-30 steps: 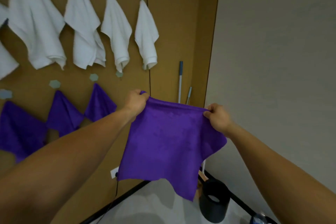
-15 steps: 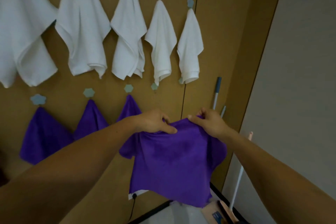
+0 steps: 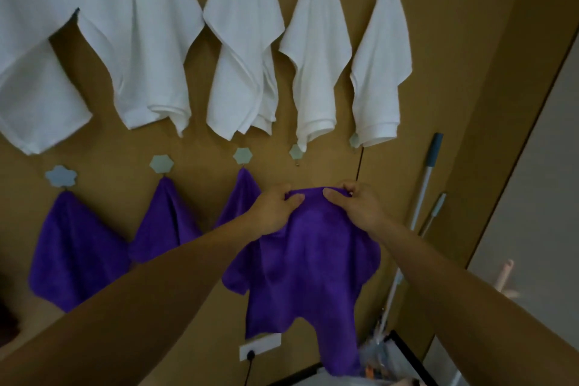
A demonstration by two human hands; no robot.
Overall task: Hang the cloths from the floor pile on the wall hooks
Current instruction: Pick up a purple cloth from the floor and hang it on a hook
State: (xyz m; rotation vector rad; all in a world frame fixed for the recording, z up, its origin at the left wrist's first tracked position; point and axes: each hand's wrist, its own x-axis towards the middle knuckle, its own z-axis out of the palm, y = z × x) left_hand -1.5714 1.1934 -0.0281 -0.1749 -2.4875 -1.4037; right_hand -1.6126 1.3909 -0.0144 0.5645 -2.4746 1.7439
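I hold a purple cloth [image 3: 310, 276] up against the brown wall by its top edge. My left hand [image 3: 275, 207] and my right hand [image 3: 360, 207] pinch that edge close together, a little below a bare pale hook [image 3: 296, 152]. Three purple cloths, the rightmost [image 3: 246, 194] partly behind my left hand, hang from the lower row of hooks [image 3: 161, 163] to the left. Several white cloths [image 3: 244, 50] hang from the upper row. The floor pile is out of sight.
A mop handle [image 3: 421, 197] and a thinner stick [image 3: 434, 213] lean in the corner at the right. A white wall socket [image 3: 260, 346] with a plugged cable sits low on the wall. A grey wall [image 3: 532, 197] closes the right side.
My view has turned left and closer to the wall. My hands have come together on the cloth's top edge and lifted it toward the bare lower hook.
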